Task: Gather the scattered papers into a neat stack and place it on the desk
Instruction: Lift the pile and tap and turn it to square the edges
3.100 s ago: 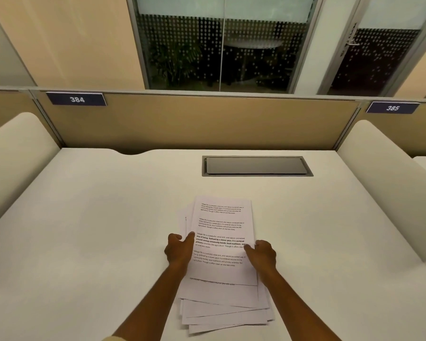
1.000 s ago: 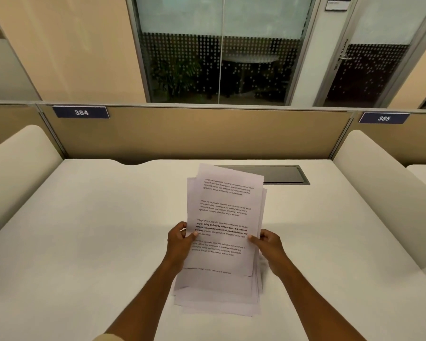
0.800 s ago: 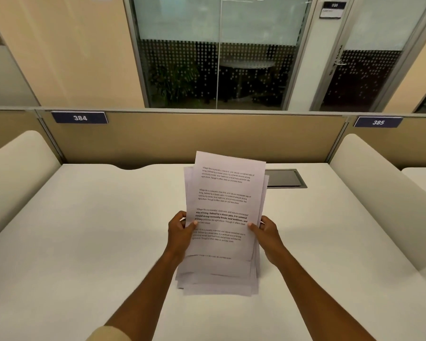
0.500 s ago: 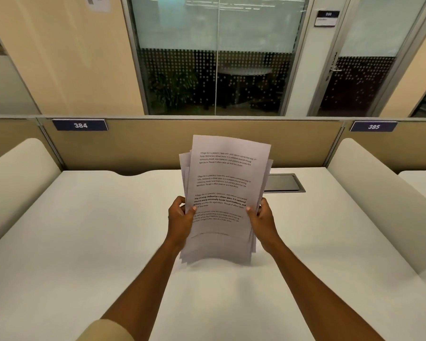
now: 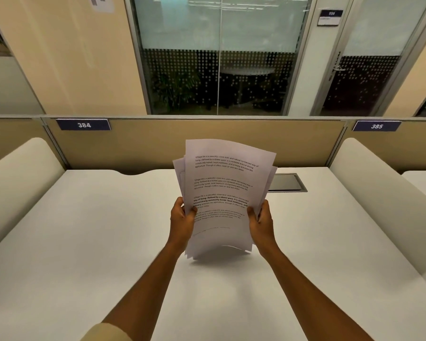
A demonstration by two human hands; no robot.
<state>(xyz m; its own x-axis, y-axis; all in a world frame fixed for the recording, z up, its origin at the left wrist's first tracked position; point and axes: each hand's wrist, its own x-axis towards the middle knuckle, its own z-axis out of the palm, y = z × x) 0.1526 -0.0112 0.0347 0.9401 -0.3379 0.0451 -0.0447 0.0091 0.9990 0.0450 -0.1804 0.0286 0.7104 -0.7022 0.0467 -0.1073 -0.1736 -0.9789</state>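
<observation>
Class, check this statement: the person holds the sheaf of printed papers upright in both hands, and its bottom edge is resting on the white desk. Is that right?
Not quite. In the head view, the left hand and right hand do hold the papers upright, but the bottom edge hangs in the air above the white desk, not resting on it. Their shadow shows on the desk below.

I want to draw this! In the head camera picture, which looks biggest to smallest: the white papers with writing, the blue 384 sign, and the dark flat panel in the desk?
1. White printed papers, held near the camera, so nearness helps.
2 and 3. Blue 384 sign and dark flat desk panel look alike; papers hide part of the panel.
</observation>
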